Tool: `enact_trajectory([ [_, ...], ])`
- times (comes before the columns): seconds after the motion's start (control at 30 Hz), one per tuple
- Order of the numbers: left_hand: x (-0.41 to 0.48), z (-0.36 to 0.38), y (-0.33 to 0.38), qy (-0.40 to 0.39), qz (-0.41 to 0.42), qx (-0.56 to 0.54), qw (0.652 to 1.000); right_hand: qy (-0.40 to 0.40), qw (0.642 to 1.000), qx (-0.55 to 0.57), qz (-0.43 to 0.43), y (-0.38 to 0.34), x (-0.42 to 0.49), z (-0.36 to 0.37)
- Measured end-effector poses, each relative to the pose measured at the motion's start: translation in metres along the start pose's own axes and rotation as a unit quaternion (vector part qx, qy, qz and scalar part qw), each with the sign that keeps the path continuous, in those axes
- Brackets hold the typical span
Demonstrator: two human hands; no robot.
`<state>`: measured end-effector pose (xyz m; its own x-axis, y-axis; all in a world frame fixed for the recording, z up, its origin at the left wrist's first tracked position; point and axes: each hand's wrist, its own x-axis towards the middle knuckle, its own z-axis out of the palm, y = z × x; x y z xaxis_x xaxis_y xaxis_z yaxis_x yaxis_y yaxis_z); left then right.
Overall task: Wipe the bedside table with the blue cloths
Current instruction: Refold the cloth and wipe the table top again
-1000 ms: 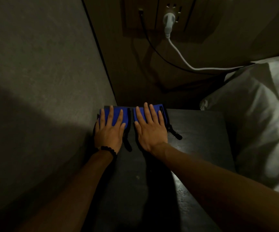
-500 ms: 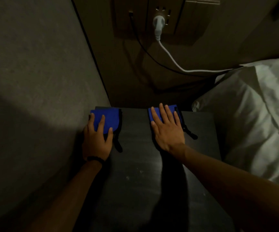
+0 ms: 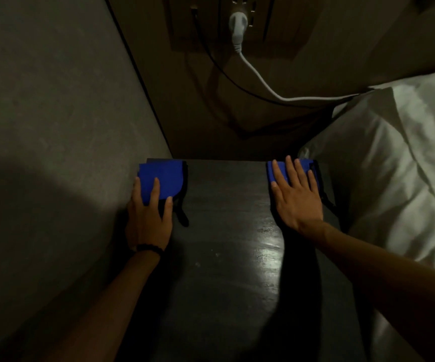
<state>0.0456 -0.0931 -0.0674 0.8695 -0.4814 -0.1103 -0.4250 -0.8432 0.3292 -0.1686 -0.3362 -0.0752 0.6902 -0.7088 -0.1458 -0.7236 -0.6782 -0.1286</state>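
Note:
The dark bedside table (image 3: 227, 257) fills the middle of the view. A folded blue cloth (image 3: 163, 176) with black trim lies at the table's far left corner; my left hand (image 3: 150, 218) rests flat on its near edge, fingers spread. A second blue cloth (image 3: 304, 164) lies at the far right corner, mostly hidden under my right hand (image 3: 296, 198), which presses flat on it. A black strap trails from each cloth toward me.
A grey wall (image 3: 54, 126) runs along the table's left side. Behind the table, a white plug (image 3: 238, 24) sits in a wall socket, and its white cable (image 3: 260, 82) plus a black cable run right. White bedding (image 3: 394, 165) borders the right edge.
My hands have slid apart along the far edge: the left cloth now sits in the left corner, and the right hand has carried its cloth to the right corner.

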Motion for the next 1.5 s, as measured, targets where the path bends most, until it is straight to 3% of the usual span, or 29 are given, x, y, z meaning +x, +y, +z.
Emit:
enact_trajectory([
  [0.33,-0.010,-0.003,-0.003,0.003,-0.007,-0.053,0.999,0.008,0.999,0.005,0.034,0.017,-0.017,0.000],
  [0.73,-0.022,0.000,-0.015,0.002,0.010,-0.022,1.000,0.031,0.996,0.022,0.084,0.028,-0.067,0.008],
  [1.0,-0.030,-0.009,-0.016,-0.008,0.010,-0.135,0.991,0.028,0.994,0.023,0.100,0.020,-0.095,0.012],
  [1.2,-0.032,-0.020,-0.014,-0.029,-0.029,-0.307,0.951,0.017,0.993,0.017,0.114,0.003,-0.110,0.015],
  [1.5,-0.026,-0.023,-0.022,-0.006,-0.057,-0.335,0.941,0.013,0.996,-0.008,0.085,-0.038,-0.116,0.024],
])
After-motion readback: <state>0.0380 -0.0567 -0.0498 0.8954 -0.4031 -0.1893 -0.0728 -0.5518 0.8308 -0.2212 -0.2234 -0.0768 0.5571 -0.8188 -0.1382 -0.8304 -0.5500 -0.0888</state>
